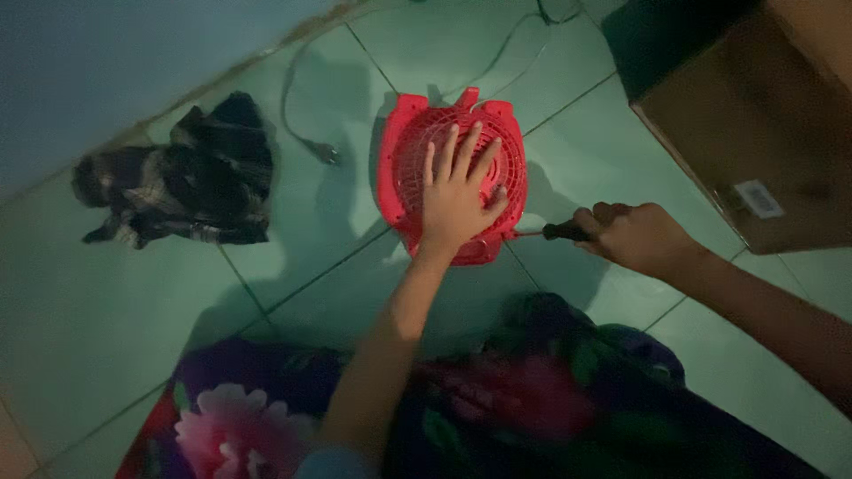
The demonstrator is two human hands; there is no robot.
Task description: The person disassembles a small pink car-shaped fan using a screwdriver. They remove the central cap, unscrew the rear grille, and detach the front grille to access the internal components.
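The tiled floor (106, 337) carries everything in view; lighting is dim. A brown cardboard box (754, 133) occupies the floor's far right corner, a pale label on its near face. Floral patterned fabric (532, 399), dark with pink blooms, spreads along the near edge of the floor, beneath both forearms. A crumpled dark checked cloth (191, 182) lies toward the far left, close to the wall line. The red plastic fan housing (410, 146), grille side up, lies flat near the middle of the floor, slightly toward its far edge. A thin cord with plug (327, 153) trails on the tiles between cloth and housing.

The left hand (457, 195) rests palm down on the grille, fingers spread and pressed flat against it. The right hand (632, 232) is closed in a fist around the dark handle of a screwdriver (561, 231), whose shaft reaches the housing's near right corner; tip contact cannot be determined.
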